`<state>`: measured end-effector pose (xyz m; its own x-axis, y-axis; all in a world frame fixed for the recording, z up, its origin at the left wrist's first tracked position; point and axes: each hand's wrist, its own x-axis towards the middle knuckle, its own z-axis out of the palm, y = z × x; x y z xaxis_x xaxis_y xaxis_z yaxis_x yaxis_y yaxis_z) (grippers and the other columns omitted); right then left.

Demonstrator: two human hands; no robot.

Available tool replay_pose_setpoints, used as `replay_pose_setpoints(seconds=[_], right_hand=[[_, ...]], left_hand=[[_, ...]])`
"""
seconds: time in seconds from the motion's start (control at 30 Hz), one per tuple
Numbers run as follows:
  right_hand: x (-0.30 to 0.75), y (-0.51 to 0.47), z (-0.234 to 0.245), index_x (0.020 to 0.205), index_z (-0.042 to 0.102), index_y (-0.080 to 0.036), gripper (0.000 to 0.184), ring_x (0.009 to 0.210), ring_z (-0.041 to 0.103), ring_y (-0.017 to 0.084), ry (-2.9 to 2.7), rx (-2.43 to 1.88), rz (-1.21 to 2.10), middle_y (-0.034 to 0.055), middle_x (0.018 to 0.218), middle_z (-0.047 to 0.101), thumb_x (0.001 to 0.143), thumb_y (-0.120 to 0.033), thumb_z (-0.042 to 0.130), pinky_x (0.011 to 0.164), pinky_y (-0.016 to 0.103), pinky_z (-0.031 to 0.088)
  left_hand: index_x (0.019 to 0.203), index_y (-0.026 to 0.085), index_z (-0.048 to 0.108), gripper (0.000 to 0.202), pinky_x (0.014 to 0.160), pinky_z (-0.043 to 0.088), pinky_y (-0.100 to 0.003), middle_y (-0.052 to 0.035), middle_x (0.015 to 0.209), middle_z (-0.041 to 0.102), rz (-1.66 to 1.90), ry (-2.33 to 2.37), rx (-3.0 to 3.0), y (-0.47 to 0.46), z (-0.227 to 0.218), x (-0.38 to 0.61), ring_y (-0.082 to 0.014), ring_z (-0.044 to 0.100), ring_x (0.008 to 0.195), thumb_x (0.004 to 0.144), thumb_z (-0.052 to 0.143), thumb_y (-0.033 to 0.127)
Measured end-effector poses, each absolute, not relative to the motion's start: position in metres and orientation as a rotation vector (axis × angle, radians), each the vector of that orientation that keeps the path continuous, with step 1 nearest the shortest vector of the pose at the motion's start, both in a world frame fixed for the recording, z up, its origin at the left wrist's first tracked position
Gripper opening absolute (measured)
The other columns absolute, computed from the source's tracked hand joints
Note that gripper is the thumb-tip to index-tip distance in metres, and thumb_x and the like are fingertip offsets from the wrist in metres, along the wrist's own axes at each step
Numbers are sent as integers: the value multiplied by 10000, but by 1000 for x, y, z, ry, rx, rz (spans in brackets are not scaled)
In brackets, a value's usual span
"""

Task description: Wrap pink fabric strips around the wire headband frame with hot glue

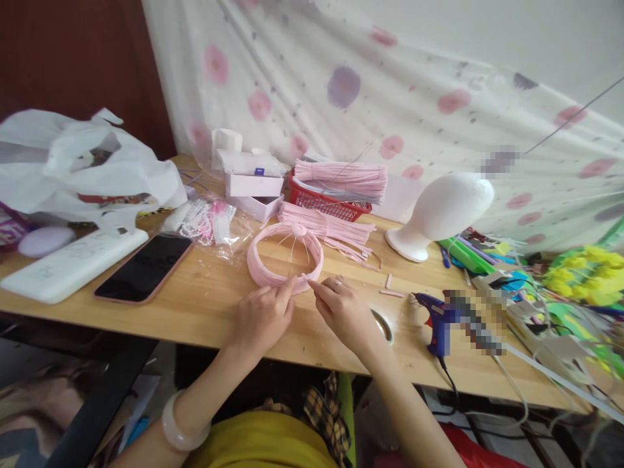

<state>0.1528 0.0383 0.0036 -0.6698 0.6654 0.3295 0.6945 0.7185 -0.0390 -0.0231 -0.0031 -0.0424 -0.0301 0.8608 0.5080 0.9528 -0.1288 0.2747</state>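
A pink ring (284,257) wound from pink strips lies on the wooden table (195,312), with thin wires arching across its middle. My left hand (263,317) is closed in a pinch on the ring's near rim. My right hand (344,311), with a ring on one finger, pinches the same near rim from the right, fingertips almost meeting the left hand's. A pale bangle (181,426) sits on my left wrist.
Loose pink strips (331,227) and a red basket (324,201) holding more lie behind the ring. A blue glue gun (439,318) rests right, near a white foam head (441,211). A phone (143,268), white remote (68,263), plastic bag (82,166) and white boxes (251,185) sit left.
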Motion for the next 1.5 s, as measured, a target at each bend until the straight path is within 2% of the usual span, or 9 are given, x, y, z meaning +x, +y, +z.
replay_pose_setpoints(seconds=[0.4, 0.67, 0.9, 1.27, 1.5], right_hand=[[148, 36, 5, 1233, 659, -152, 357, 865, 647, 244, -2532, -1085, 82, 122, 963, 681, 949, -102, 448, 794, 382, 557], [148, 35, 2, 1211, 671, -168, 353, 857, 655, 242, -2487, -1078, 68, 118, 945, 680, 944, -99, 449, 788, 380, 564], [146, 36, 0, 1200, 680, -184, 363, 872, 658, 248, -2464, -1068, 85, 109, 929, 678, 937, -87, 450, 806, 392, 562], [153, 27, -1, 1234, 636, -179, 328, 802, 620, 192, -2161, -956, 30, 67, 880, 656, 963, -118, 459, 743, 319, 517], [151, 21, -25, 1184, 660, -184, 305, 722, 619, 164, -1975, -1056, 50, 41, 837, 658, 947, -112, 482, 700, 299, 505]], left_hand=[[1185, 265, 744, 398, 554, 440, -256, -30, 603, 708, -986, -1766, -2069, -3, -45, -25, -182, 662, 583, 870, 532, 143], [1083, 263, 774, 348, 519, 398, -289, 0, 593, 703, -1062, -1648, -2006, -3, -49, -25, -184, 655, 553, 850, 559, 117], [1078, 248, 765, 348, 512, 376, -295, 5, 614, 719, -1088, -1618, -2013, -4, -46, -26, -186, 663, 559, 847, 553, 97], [963, 202, 769, 273, 500, 383, -312, 13, 581, 695, -1121, -1579, -1991, -2, -45, -25, -190, 665, 545, 848, 544, 100], [923, 184, 762, 229, 549, 417, -261, 44, 563, 685, -1313, -1520, -1794, -13, -41, -45, -128, 625, 482, 858, 583, 57]])
